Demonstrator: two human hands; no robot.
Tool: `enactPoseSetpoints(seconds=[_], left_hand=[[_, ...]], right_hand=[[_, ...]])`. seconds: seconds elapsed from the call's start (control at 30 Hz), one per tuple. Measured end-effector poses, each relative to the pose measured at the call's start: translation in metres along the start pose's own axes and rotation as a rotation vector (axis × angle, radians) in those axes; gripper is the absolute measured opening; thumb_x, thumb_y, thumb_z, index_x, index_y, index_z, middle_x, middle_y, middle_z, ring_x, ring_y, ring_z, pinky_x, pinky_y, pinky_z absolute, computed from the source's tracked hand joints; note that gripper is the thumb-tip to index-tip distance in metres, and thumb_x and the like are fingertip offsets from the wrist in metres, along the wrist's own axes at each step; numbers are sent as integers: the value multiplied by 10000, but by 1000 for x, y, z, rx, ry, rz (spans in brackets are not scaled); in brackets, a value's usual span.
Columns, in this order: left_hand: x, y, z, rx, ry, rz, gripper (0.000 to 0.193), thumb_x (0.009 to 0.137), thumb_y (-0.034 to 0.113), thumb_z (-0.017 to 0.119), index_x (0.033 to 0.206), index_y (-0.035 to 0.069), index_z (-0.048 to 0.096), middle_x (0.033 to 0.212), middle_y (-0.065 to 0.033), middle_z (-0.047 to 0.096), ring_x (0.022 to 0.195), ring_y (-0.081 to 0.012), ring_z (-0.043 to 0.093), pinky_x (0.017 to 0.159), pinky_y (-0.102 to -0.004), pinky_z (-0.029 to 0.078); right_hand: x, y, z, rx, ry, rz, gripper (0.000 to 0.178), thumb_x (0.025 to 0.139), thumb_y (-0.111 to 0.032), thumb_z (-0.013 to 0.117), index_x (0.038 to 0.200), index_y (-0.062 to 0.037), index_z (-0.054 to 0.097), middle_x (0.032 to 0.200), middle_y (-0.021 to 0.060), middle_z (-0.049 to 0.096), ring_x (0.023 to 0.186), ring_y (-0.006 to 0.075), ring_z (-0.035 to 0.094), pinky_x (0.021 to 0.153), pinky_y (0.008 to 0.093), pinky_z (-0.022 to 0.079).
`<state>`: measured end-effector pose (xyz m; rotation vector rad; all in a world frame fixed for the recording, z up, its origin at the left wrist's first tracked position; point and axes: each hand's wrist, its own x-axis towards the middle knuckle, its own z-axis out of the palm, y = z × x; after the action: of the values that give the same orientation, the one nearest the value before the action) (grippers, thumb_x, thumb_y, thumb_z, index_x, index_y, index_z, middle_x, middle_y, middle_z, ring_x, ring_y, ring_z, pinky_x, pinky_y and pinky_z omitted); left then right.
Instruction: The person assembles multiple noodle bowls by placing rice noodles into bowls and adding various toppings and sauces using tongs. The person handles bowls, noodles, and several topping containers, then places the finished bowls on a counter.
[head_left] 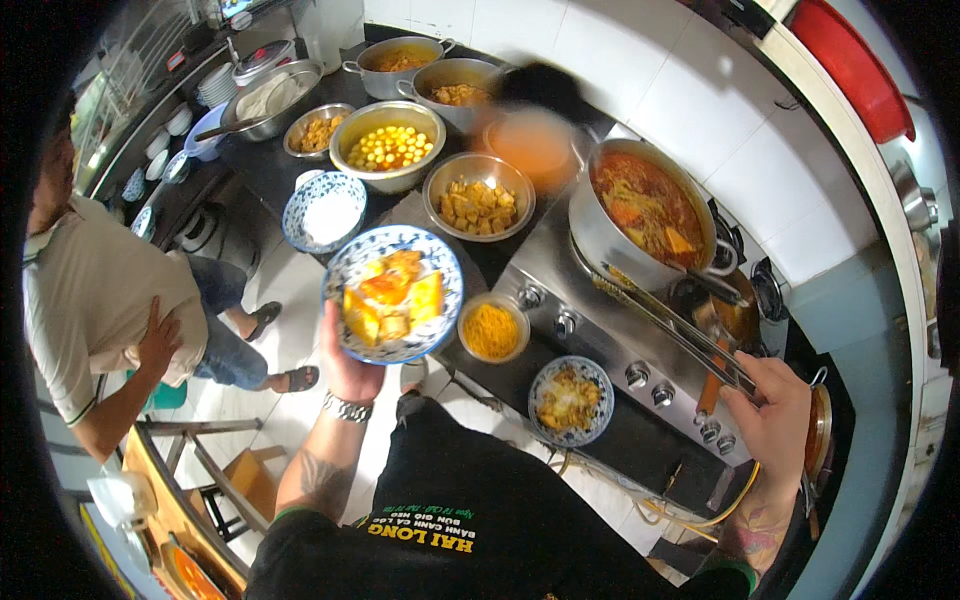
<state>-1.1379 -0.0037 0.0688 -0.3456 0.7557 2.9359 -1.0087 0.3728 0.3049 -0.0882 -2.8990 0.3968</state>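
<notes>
My left hand (pixel 347 362) holds a blue-and-white patterned bowl (pixel 393 293) from underneath, fingers closed around its base, with the bowl raised in front of the counter. Inside it lie orange and yellow pieces of food. My right hand (pixel 773 415) is closed around the handle end of long metal tongs (pixel 668 322). The long axis of the tongs runs from my hand, at the lower right, up to the upper left, and the tips point to the rim of the big steel pot (pixel 640 215) of red-orange soup on the stove (pixel 600 330). Whether the tips touch the pot I cannot tell.

Signs and packages are few here. A red oblong thing (pixel 850 60) sits high on the wall at the upper right. On my black shirt (pixel 470 520) there is a printed label, yellow and green letters, near the lower edge of the view.

Just beside the raised bowl stands a small steel bowl of yellow shreds (pixel 492 328), and near it a second patterned bowl (pixel 571 400) with food, on the edge of the stove. Behind are several steel bowls, one with small yellow balls (pixel 388 146). A person in a beige shirt (pixel 100 290) stands at the left, well apart from me.
</notes>
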Motion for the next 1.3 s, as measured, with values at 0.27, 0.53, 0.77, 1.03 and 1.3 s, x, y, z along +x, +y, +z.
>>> enactPoseSetpoints(seconds=[0.27, 0.53, 0.77, 1.03, 1.3], left_hand=[[99, 94, -35, 100, -79, 77, 606, 940, 483, 478, 1389, 81, 406, 1386, -89, 482, 1239, -267, 482, 1046, -421, 385], [165, 153, -69, 258, -14, 53, 601, 945, 471, 459, 1378, 60, 397, 1367, -98, 489, 1216, -257, 497, 1023, -420, 398], [178, 173, -86, 264, 71, 39, 691, 917, 507, 496, 1401, 35, 353, 1377, -127, 470, 1232, -288, 484, 1037, -439, 391], [193, 179, -89, 166, 28, -35, 713, 929, 489, 504, 1413, 4, 308, 1395, -155, 438, 1246, -303, 467, 1033, -440, 396], [212, 177, -70, 178, -35, -54, 647, 956, 463, 450, 1405, 13, 327, 1386, -155, 448, 1233, -305, 482, 1031, -433, 401]], right_hand=[[222, -83, 126, -227, 122, -155, 373, 805, -294, 649, 1108, -76, 663, 960, 137, 655, 892, 325, 634, 769, 406, 509], [525, -118, 326, -223, -209, 211, 380, 785, -338, 630, 1104, -139, 683, 1073, 158, 665, 1011, 340, 623, 872, 416, 506], [604, -123, 427, -73, -142, 233, 299, 756, -226, 604, 913, 7, 705, 969, 243, 675, 941, 372, 661, 832, 432, 528], [600, -115, 426, -126, -98, 218, 288, 762, -208, 600, 952, -20, 707, 974, 221, 682, 945, 361, 661, 826, 424, 533], [566, -100, 393, -84, 32, 213, 313, 800, -298, 596, 1022, -114, 718, 1004, 152, 688, 918, 361, 659, 848, 425, 523]])
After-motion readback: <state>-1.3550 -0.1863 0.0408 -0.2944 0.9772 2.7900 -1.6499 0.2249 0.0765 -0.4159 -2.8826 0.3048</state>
